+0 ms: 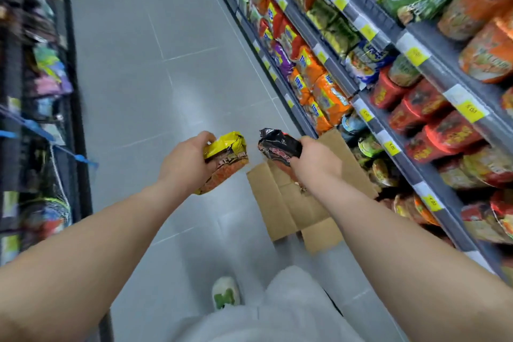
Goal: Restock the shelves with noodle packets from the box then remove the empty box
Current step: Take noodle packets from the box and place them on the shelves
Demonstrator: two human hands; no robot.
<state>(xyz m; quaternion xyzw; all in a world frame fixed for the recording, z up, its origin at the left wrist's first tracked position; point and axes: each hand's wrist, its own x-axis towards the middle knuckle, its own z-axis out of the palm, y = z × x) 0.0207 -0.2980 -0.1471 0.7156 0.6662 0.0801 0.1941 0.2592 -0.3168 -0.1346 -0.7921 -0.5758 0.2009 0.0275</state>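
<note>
My left hand (186, 161) grips a yellow noodle packet (226, 159) with an orange picture on its front. My right hand (315, 164) grips a black and red noodle packet (277, 147). Both packets are held side by side over the aisle floor, a small gap between them. Below my right hand an open brown cardboard box (280, 203) stands on the floor against the foot of the right-hand shelves, flaps spread outward. My right forearm hides most of its inside. The shelves (388, 125) on the right hold rows of noodle packets and cups.
A grey tiled floor (155, 69) runs down the aisle ahead. On the left stands a dark rack (41, 91) of mixed goods. Yellow price labels (391, 147) line the right shelf edges. My shoe (226, 293) and pale trouser leg (291, 308) are below.
</note>
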